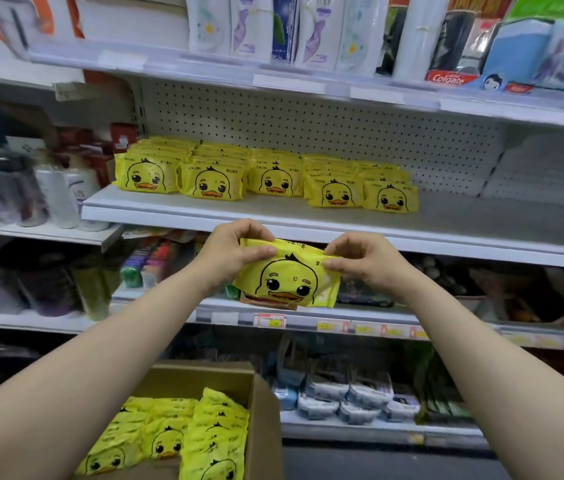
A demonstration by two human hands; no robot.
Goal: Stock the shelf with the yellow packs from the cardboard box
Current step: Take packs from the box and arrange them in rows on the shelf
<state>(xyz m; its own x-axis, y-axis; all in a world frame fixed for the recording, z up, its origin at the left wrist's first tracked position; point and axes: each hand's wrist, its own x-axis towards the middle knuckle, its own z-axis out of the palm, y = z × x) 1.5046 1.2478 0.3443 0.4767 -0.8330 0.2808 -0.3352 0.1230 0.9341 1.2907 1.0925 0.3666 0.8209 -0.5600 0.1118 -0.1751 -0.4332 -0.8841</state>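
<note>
I've got one yellow pack (291, 278) in the centre of the frame, duck face toward me, hanging just below the front lip of the shelf (481, 223). My left hand (235, 252) pinches its upper left corner with thumb and curled fingers, and my right hand (367, 261) pinches the upper right corner the same way.

The stocked rows (263, 174) run across the middle of the frame, with bare shelf to their right, so I reckon that's the target: start a fresh row just beside the last one. I'd lift it clear of the lip first, keep it level, face forward. The wrapper looks soft and saggy, so I'd hold both pinches until the bottom edge is seated, then let go.

The cardboard box (263, 403) at lower centre holds plenty more packs (187, 434), so there's a fair way to go
</note>
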